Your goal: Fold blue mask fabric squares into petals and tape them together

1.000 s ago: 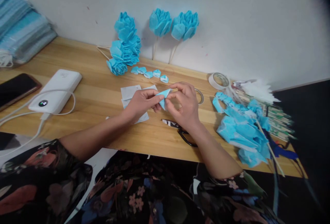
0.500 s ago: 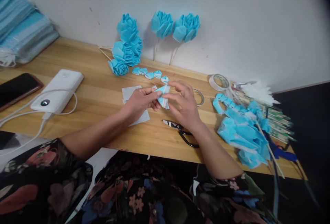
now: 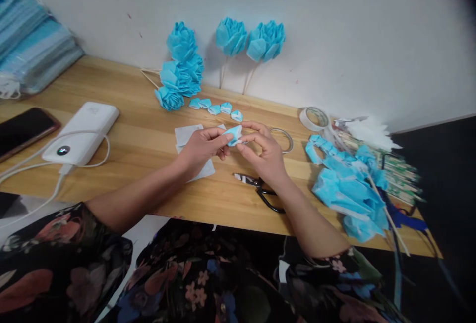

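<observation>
A pale wooden table (image 3: 130, 100) meets a plain white wall (image 3: 372, 40), beside what may be dark floor (image 3: 442, 159).

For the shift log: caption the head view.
Left hand and right hand pinch a blue folded piece over a wooden table, scissors nearby, blue flowers at the wall.

Scissors (image 3: 260, 188) lie on the table (image 3: 141, 134), right of the power bank (image 3: 82, 132).
</observation>
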`<state>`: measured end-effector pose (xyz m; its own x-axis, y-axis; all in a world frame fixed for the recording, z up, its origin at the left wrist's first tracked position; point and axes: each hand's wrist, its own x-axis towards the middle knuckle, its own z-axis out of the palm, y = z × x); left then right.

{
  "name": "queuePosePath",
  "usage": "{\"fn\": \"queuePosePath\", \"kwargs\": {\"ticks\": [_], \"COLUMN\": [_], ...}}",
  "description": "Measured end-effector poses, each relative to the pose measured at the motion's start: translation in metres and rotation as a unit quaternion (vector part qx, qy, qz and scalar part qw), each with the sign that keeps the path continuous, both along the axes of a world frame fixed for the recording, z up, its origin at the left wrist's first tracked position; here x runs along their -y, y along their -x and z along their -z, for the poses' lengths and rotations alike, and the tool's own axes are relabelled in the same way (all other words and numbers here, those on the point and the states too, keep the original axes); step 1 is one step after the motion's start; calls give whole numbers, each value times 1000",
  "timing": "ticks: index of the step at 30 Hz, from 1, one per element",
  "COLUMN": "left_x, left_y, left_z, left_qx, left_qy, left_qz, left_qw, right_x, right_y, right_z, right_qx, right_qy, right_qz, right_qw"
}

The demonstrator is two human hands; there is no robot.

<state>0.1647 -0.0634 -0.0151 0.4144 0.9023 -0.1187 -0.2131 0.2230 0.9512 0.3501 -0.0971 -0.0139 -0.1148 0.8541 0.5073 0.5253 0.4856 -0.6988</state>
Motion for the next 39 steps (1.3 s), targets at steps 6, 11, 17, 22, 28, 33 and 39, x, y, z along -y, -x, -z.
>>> {"fn": "queuePosePath", "kwargs": {"ticks": [6,11,17,22,28,33,39], "left_x": [1,1,3,3,3,4,4], "left_y": [0,0,0,-1,0,0,0], "left_z": [-3,-4,-6,-8,-6,-5,-7], "left_qx": [-8,-16,-43,-70,-77,-83,-84], "left_qy": [3,1,-31,-48,-72,-78,-57], "left_qz": [0,0,0,-1,5,5,5], "left_qw": [1000,1000,999,996,994,993,995], "right_x": [-1,-2,-4,-5,-3,-1,0], "right_y": [4,4,5,5,6,9,5], "right_z": [3,4,6,5,3,3,1], "right_qx": [-118,-156,-183,-209,-192,-195,-189], "right_qy": [124,180,196,217,220,220,222], "right_qz": [-14,-12,-12,-27,-27,-32,-42], "right_qw": [985,971,963,953,956,955,956]}}
